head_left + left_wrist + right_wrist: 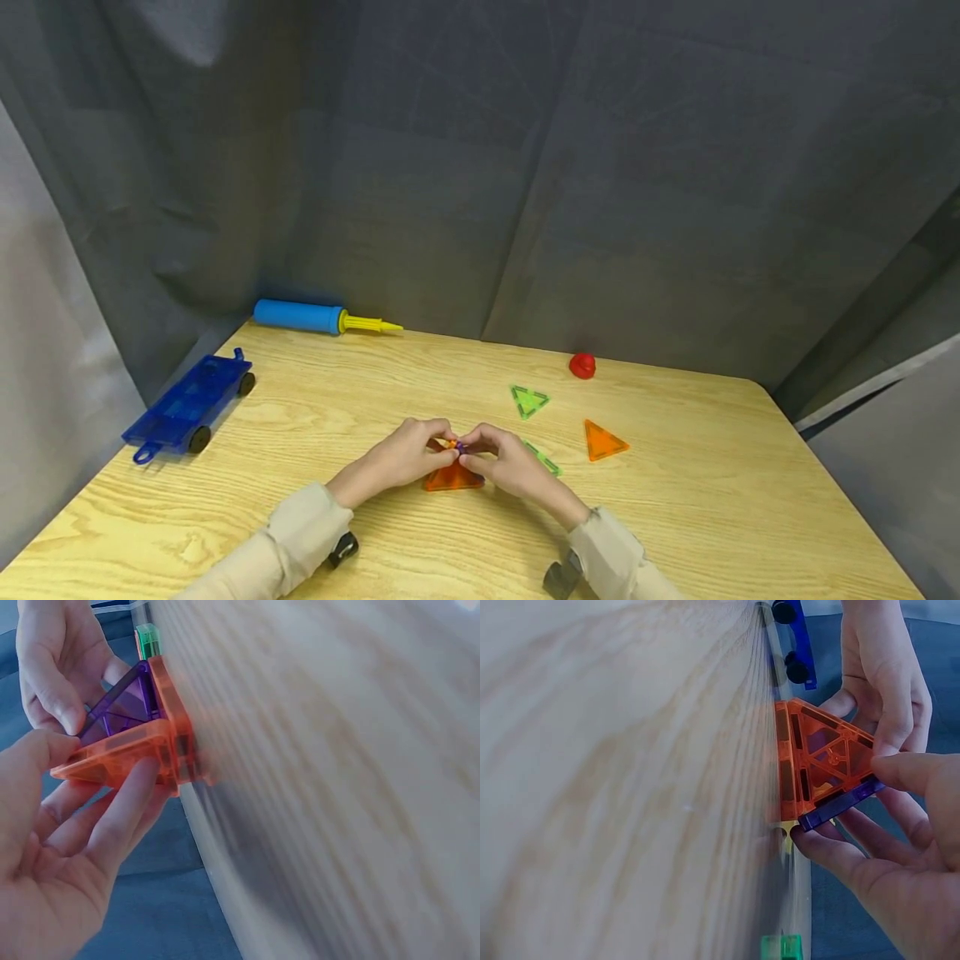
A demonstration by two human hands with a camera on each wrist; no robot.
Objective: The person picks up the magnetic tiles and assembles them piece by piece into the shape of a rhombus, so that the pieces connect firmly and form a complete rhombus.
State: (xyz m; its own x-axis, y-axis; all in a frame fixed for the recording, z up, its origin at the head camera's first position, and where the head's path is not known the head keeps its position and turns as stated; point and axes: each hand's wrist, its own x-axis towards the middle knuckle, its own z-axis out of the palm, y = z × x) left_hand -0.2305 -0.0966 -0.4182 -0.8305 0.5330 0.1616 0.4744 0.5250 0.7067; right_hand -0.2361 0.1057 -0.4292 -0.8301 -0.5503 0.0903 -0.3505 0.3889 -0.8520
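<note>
**Purple piece (841, 804) all but hidden from above**

In the head view the left hand (411, 455) and right hand (512, 467) cover nearly all of it — just a speck shows — plus the upper part of the orange triangle (453, 479). A green triangle (545, 459) is partly hidden by the right hand. Both sleeves (306, 521) run off the bottom edge. The red object (582, 366) is too small to identify.

In the left wrist view the tabletop (337, 787) is blurred, and the left edge cuts off the left hand. In the right wrist view the right edge crops the right hand, the top edge the blue cart (802, 645), the bottom edge a green piece (781, 948).
</note>
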